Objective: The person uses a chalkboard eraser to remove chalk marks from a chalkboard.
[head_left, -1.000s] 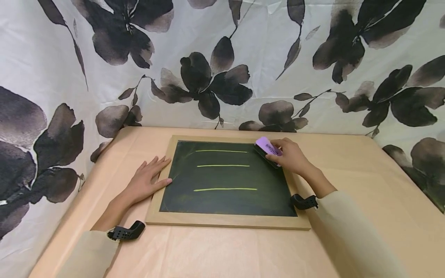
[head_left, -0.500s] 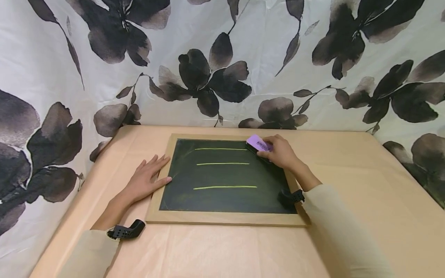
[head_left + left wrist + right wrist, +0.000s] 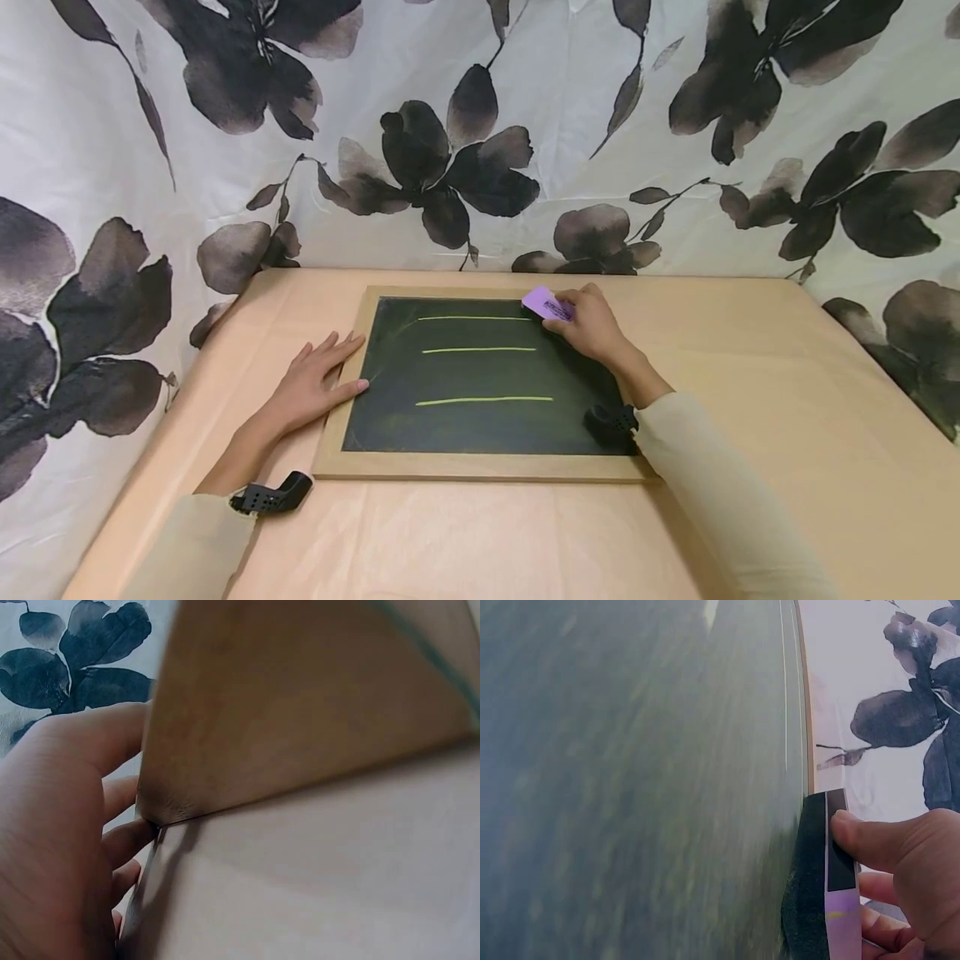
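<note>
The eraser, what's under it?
The board, at the right end of the top line. The eraser covers the patch beneath it, so marks there can't be seen.

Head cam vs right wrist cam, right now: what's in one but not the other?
Head only: the left hand on the left side of the wooden frame, both beige sleeves and the black wrist devices.

Right wrist only: the black panel on the side of the purple eraser, under the thumb, and a small yellow mark beside it.

Both: the right hand gripping the eraser, the dark board and the floral cloth.
</note>
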